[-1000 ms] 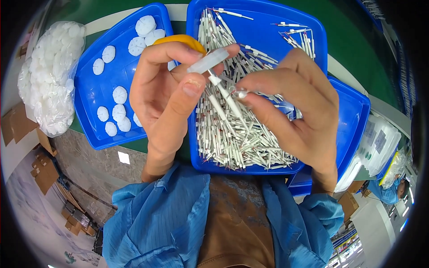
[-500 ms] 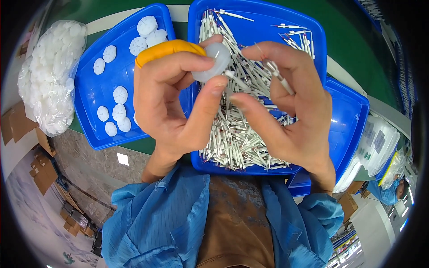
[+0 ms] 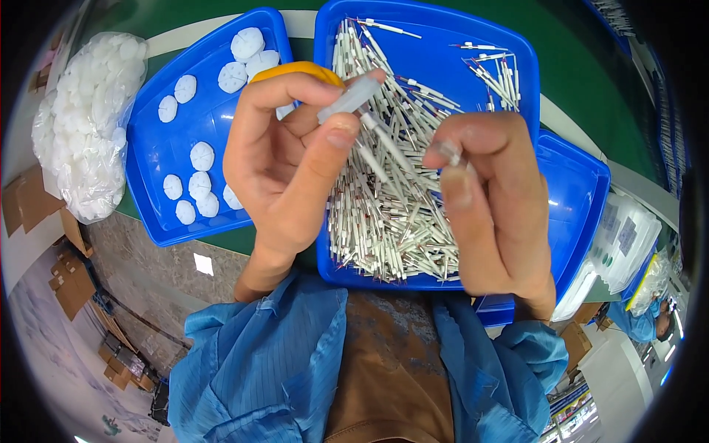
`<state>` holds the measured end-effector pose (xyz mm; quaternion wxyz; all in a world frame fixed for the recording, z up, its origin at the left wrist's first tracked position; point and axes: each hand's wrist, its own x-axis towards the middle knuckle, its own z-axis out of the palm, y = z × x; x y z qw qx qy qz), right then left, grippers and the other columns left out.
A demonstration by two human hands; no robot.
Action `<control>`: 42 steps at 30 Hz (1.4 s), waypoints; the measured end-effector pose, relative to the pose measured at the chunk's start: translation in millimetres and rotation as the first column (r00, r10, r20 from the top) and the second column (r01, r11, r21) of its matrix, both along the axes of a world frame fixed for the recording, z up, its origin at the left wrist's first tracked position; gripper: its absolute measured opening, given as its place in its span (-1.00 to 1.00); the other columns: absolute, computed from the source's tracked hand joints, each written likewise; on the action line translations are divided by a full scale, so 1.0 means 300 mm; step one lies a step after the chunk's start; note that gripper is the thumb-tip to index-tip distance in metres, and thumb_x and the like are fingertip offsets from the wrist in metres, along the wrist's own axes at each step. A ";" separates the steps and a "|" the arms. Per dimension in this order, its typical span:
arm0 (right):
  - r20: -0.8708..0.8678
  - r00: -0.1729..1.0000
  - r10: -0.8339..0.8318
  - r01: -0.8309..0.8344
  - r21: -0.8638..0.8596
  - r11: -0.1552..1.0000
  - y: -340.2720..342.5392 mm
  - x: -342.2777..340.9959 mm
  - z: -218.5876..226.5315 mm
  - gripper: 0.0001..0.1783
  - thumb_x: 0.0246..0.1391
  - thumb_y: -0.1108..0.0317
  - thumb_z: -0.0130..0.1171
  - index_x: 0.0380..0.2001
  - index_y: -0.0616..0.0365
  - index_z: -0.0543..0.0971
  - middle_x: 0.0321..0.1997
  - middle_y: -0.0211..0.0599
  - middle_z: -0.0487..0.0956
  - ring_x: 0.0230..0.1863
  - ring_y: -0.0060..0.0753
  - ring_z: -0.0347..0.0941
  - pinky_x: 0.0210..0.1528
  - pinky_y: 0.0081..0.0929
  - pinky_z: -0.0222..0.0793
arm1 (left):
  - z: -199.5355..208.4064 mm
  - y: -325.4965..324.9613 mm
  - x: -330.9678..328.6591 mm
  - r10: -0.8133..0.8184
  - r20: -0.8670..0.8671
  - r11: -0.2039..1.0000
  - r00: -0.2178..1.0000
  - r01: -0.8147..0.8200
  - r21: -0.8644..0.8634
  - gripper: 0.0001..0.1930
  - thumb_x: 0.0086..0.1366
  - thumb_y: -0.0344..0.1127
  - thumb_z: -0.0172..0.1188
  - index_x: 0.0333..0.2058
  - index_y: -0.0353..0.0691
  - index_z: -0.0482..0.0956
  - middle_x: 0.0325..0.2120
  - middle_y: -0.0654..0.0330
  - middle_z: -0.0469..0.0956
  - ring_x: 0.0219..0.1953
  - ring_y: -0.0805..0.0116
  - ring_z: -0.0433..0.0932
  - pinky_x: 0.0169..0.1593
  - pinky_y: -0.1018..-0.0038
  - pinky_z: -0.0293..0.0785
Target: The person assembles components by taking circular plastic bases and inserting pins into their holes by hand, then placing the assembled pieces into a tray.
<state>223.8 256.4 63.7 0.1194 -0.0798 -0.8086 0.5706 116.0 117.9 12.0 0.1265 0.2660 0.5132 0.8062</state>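
Observation:
My left hand (image 3: 277, 173), a yellow cover (image 3: 303, 70) on one finger, pinches a translucent white round cap (image 3: 351, 100), now seen nearly edge-on. From under the cap a thin white stick-like part (image 3: 385, 145) slants down to the right. My right hand (image 3: 498, 207) is closed to its right, with a small clear and whitish piece (image 3: 449, 153) between thumb and index finger; the fingers hide most of it. Both hands hover above a blue bin (image 3: 323, 275) heaped with thin white sticks with reddish wire ends (image 3: 391, 236).
To the left, a blue tray (image 3: 151, 235) carries several white round discs (image 3: 201, 156). Beyond it lies a clear bag of white round pieces (image 3: 92, 125). Another blue bin (image 3: 569, 199) and clear plastic boxes (image 3: 624, 240) stand on the right. A person (image 3: 641, 319) appears far right.
My left hand has tilted the cap from facing up to nearly edge-on. My right hand has moved down, its thumb and index finger coming together on the small piece.

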 end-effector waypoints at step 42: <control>-0.151 0.984 0.097 -0.047 0.300 0.953 -0.024 -0.032 -0.039 -0.82 0.06 0.51 0.22 -0.24 0.30 0.51 -0.47 -0.18 0.56 -0.58 -0.32 0.51 -0.53 -0.53 0.38 | 0.010 -0.036 -0.018 0.011 -0.088 0.998 0.996 -0.005 0.060 -0.68 -0.01 -0.55 0.42 -0.26 -0.48 0.54 -0.30 -0.05 0.56 -0.29 0.31 0.61 -0.19 0.54 0.57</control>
